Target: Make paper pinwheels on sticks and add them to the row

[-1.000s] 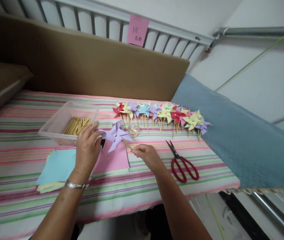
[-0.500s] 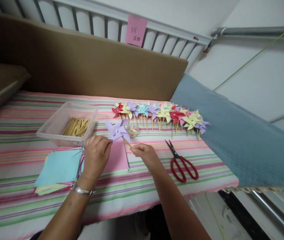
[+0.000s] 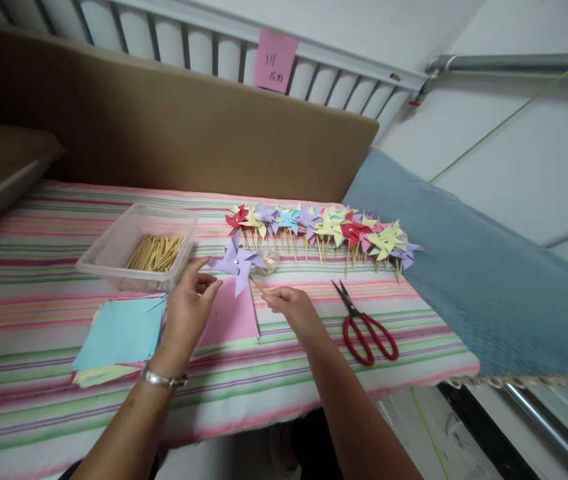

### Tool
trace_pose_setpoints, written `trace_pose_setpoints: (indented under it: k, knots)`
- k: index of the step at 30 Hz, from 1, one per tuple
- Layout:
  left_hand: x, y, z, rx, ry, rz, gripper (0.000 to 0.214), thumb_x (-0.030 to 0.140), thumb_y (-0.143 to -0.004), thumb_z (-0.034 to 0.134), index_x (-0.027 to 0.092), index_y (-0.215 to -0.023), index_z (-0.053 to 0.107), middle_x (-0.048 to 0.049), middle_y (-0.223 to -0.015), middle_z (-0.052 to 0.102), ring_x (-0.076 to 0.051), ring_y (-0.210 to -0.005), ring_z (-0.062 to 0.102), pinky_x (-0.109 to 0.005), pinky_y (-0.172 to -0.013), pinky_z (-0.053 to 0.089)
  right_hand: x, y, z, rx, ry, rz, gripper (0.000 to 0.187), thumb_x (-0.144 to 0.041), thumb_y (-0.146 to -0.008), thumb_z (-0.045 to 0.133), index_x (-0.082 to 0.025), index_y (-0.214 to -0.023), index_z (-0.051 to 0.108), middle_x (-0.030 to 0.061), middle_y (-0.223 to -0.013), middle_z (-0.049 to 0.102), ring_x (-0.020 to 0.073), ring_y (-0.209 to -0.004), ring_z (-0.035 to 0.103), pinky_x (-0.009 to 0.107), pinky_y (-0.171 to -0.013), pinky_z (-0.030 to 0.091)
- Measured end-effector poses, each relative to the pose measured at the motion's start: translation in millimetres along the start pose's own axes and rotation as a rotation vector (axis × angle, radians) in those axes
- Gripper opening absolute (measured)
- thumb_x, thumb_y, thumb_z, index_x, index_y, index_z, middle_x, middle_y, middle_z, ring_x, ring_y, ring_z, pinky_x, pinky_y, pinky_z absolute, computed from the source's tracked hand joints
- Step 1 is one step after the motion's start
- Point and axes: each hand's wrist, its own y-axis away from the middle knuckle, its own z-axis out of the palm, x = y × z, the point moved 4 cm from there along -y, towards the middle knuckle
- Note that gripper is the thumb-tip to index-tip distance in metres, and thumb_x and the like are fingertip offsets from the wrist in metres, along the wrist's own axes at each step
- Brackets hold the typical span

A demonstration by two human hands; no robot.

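Fingers [image 3: 275, 299] of the right hand [image 3: 300, 317] pinch the lower end of a stick [image 3: 257, 285] that carries a purple pinwheel [image 3: 237, 263], holding it just in front of the left hand [image 3: 188, 310]. That other hand is open, thumb and forefinger spread apart beside one purple blade; whether a fingertip touches the paper, I cannot tell. A silver bracelet [image 3: 164, 379] circles the left wrist. Below the pinwheel, a pink sheet [image 3: 231, 320] lies on the striped cloth [image 3: 264, 373], and a small clear tub [image 3: 268, 259] sits right behind one blade. Left of the hands lie a stack of paper with light blue [image 3: 121, 333] on top and, beyond it, a clear plastic box [image 3: 107, 263] holding loose wooden sticks [image 3: 155, 253]. Scissors [image 3: 364, 325] with red handles rest to the right, blades slightly parted and pointing away. Farther back, many finished pinwheels [image 3: 331, 227] in red, yellow, purple, blue and pink lie in a crowded row before a brown board [image 3: 189, 127].
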Motion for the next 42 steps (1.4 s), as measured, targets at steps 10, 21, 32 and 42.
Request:
trace_pose_setpoints:
  k: [10,21,32,42]
  knots:
    - [-4.7,-4.6,3.7,-0.091,0.225,-0.106,0.020,0.032,-0.066,0.073,0.017,-0.079,0.068,-0.0016,-0.072,0.067,-0.016,-0.067,0.059,-0.028,-0.064,0.045,0.5,3.6,5.6,-0.099,0.033,-0.059,0.019,-0.034,-0.071,0.063,-0.015,-0.067,0.066,-0.0018,-0.061,0.055,0.0122,-0.060,0.046,0.024,-0.058,0.034]
    - [-3.1,-3.8,0.7,-0.092,0.159,-0.088,0.015,0.033,-0.069,0.072,0.018,-0.068,0.068,0.0005,-0.069,0.067,-0.015,-0.067,0.058,-0.026,-0.064,0.043,2.6,3.1,13.3,-0.136,0.056,-0.064,0.020,-0.034,-0.071,0.063,-0.016,-0.064,0.061,-0.0032,-0.059,0.050,0.0109,-0.058,0.043,0.024,-0.057,0.033]
    - [5.9,-5.6,-16.2,0.044,0.147,-0.041,0.029,0.035,-0.077,0.064,0.016,-0.099,0.067,-0.0084,-0.098,0.069,-0.020,-0.089,0.064,-0.033,-0.081,0.048,3.6,-8.8,-22.9,0.042,0.357,-0.161,0.019,-0.032,-0.076,0.058,-0.018,-0.064,0.061,-0.0019,-0.063,0.053,0.0136,-0.064,0.047,0.025,-0.059,0.032]
    - [3.1,-13.0,-10.4,-0.214,-0.221,0.319,0.039,0.016,-0.081,0.050,0.024,-0.119,0.059,-0.0060,-0.118,0.062,-0.020,-0.105,0.057,-0.037,-0.093,0.042,-2.4,-2.0,-15.4,-0.066,0.547,-0.328,0.018,-0.023,-0.082,0.055,-0.019,-0.067,0.064,0.0005,-0.072,0.061,0.0141,-0.070,0.054,0.025,-0.066,0.036]
